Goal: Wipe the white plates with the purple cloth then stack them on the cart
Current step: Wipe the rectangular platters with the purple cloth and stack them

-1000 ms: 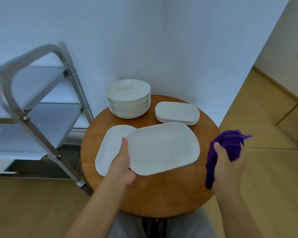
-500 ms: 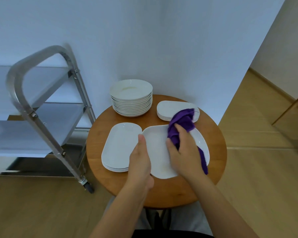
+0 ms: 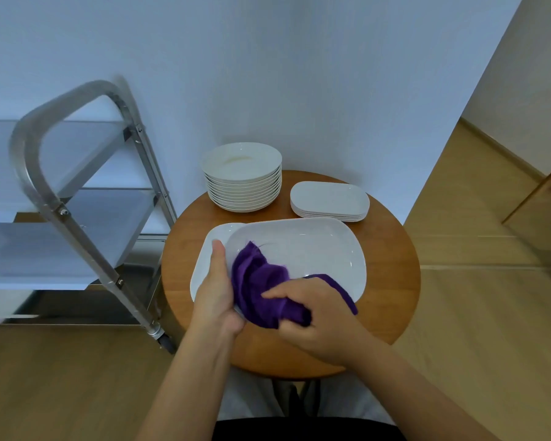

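L grip (image 3: 217, 294) pinches rect. plate (image 3: 312, 249) by its L rim, above bench (image 3: 392, 281) centre; R grip (image 3: 315, 316) curled round purple cloth (image 3: 261, 288), pressing it on plate's near-L part.

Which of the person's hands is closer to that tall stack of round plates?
Left. The left hand grips the big plate's near-left edge, below the round stack; the right hand is lower and further right.

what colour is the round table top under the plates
Warm reddish-brown wood, plain, no pattern. The table top shows best in the head view, the only one.
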Available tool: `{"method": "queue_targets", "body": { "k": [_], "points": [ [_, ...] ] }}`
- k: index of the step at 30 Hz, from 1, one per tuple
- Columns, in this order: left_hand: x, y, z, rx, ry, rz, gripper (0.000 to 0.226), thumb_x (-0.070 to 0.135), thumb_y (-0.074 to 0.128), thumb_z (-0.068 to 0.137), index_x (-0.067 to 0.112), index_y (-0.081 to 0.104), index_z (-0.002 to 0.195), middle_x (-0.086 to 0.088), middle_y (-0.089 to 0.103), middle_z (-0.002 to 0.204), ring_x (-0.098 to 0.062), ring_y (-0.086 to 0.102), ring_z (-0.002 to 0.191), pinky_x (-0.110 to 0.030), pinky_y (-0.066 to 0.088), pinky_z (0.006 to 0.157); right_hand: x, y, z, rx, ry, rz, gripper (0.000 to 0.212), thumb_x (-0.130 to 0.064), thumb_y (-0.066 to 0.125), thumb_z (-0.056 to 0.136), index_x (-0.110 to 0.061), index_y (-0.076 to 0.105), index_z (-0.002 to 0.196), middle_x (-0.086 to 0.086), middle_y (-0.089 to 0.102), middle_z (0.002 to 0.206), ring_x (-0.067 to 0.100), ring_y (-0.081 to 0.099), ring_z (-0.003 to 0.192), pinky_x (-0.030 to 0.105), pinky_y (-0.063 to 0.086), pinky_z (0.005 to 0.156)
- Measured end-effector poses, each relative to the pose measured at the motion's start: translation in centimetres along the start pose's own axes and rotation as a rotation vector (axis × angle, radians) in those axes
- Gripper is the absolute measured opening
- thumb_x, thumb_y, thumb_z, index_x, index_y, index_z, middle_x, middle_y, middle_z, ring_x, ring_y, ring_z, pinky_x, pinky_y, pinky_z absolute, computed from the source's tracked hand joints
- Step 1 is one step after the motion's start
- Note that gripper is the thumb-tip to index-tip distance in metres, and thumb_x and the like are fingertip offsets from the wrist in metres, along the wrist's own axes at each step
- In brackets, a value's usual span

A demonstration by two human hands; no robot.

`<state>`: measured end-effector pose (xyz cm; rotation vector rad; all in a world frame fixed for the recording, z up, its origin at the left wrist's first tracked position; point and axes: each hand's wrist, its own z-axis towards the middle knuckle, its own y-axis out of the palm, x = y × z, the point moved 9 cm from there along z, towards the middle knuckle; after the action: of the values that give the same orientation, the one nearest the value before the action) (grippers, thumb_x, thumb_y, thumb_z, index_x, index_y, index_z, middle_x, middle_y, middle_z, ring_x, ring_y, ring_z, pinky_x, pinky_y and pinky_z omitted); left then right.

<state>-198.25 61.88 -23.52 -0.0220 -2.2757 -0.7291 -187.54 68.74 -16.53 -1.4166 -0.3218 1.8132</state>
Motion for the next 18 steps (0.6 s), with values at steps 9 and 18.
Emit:
{"method": "queue_targets", "body": {
  "k": [9,18],
  "points": [
    [2.3,1.4,-0.8,-0.059,0.188,0.198,0.05,0.068,0.039,0.083,0.034,0.058,0.113,-0.003,0.07,0.104,-0.027,0.067,0.095,-0.04,0.058,0.067,2.1,-5.0,-3.6,0.366,-0.061,-0.494,0.047,-0.025,0.054,0.075,-0.01,0.053,0.119,0.015,0.068,0.099,0.021,0.056,0.096,0.04,0.047,0.085],
    [3.2,2.2,-1.2,-0.027,0.298,0.301,0.045,0.067,0.038,0.084,0.03,0.064,0.087,0.007,0.073,0.07,-0.016,0.069,0.067,-0.023,0.051,0.046,1.6,-3.6,-1.0,0.472,0.449,-0.312,0.063,-0.039,0.04,0.088,-0.015,0.03,0.145,0.016,0.04,0.143,0.034,0.036,0.132,0.052,0.029,0.11]
  ]
}}
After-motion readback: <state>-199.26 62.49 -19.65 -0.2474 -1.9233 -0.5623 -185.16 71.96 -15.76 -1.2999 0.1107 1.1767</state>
